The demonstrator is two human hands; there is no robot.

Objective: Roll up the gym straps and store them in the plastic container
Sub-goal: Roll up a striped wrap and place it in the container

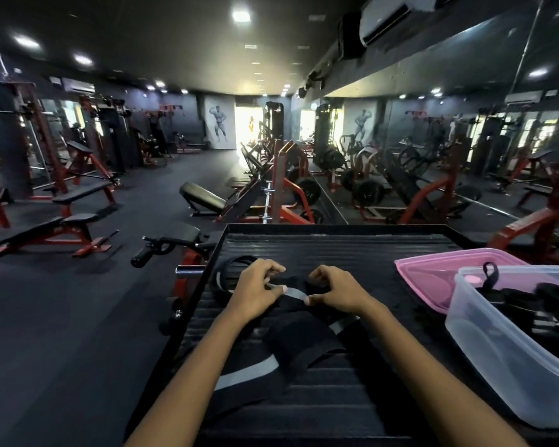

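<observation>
A long black gym strap [291, 343] with a grey stripe lies loosely folded across the ribbed black platform [336, 250]. My left hand [255, 291] and my right hand [334, 291] both pinch the far part of this strap, thumbs nearly meeting over the grey stripe. A small rolled bundle sits under the fingers of my right hand. A loop of the strap curves out to the left of my left hand. The clear plastic container [497, 350] stands at the right, with several black straps [549, 304] inside it.
A pink lid [433, 279] lies flat behind the container. The platform has a raised rim, and its left edge drops to the dark gym floor. Red-framed benches and weight machines fill the room beyond. A mirror wall runs along the right.
</observation>
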